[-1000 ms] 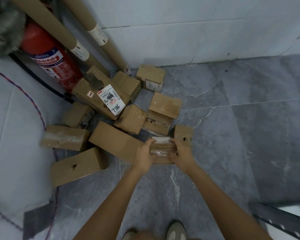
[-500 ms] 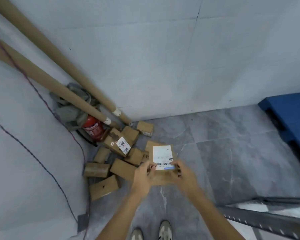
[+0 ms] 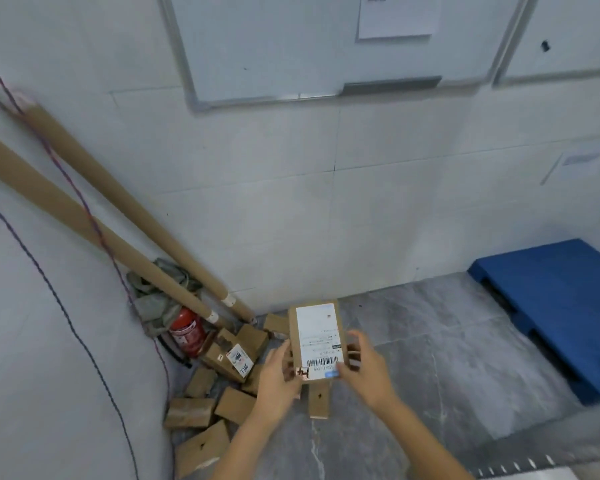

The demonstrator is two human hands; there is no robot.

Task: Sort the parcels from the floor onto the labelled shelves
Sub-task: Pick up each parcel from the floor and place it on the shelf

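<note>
**Parcel held up for reading above the heap in the corner.**

A pale tiled wall [image 3: 361,220] met a grey marbled floor [image 3: 430,358], with a blue plastic pallet [image 3: 561,306] lying to the right and two long cardboard tubes [image 3: 84,223] leaning on the left. Under the tubes, plain brown boxes [image 3: 234,405] lay tumbled beside a red fire extinguisher [image 3: 186,332]. Over the heap a flat cardboard parcel [image 3: 319,341] was up in the air. The left hand [image 3: 279,379] gripped its lower left edge and the right hand [image 3: 366,370] curled round the lower right. Its smooth white label [image 3: 314,320] faced up. I'd reckon thumbs should keep off the barcode [image 3: 323,362] and the little handwritten sticker [image 3: 302,372], so the right shelf could be read first.
</note>
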